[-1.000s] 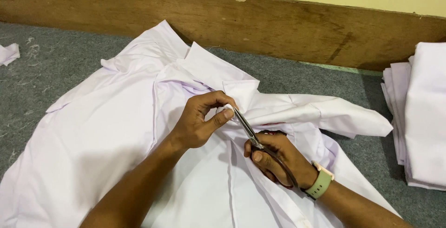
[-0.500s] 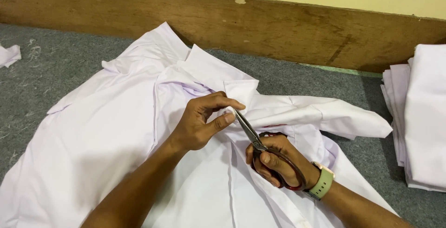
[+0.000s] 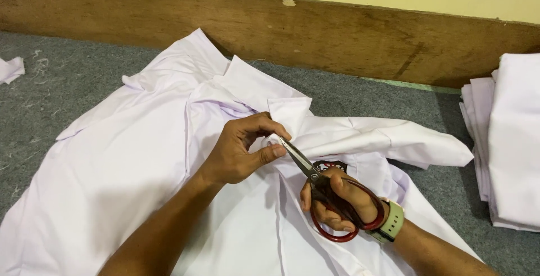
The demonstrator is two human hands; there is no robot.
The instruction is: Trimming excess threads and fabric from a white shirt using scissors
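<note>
Now | left hand pinches white shirt fabric by its collar | right hand clamped on red-handled scissors, tips at the pinch | trimming apparently underway; stack of folded white cloth right of shirt

wooden board ahead, folded stack right
</note>
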